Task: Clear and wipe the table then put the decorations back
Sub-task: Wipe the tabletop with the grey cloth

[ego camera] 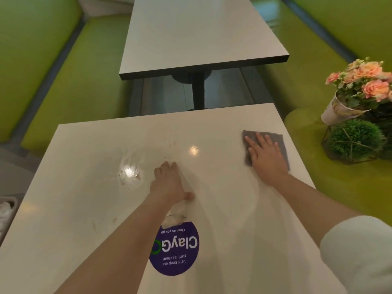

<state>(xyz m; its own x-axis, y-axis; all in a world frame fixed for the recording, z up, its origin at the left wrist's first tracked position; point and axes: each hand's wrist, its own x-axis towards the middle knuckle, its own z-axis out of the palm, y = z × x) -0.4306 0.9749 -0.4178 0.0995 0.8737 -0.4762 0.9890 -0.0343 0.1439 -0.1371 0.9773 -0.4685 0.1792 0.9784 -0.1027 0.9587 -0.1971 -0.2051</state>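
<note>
My right hand [264, 154] presses flat, fingers spread, on a grey cloth [281, 143] near the right edge of the white table [84, 187]. My left hand [168, 183] rests on the tabletop near the middle, and a crumpled white tissue [175, 217] shows under its wrist; whether the hand holds it I cannot tell. Wet smears [129, 172] glisten left of that hand. Two decorations stand off the table on the green bench at the right: a white pot of pink flowers [358, 88] and a green ball plant in a wire frame [354, 139].
A round purple "ClayGo" sticker [175, 249] is stuck on the table's near part. A second white table [197, 32] stands beyond, across a gap. Green benches [70, 85] run along both sides. A bin with white waste [6, 215] sits at the left edge.
</note>
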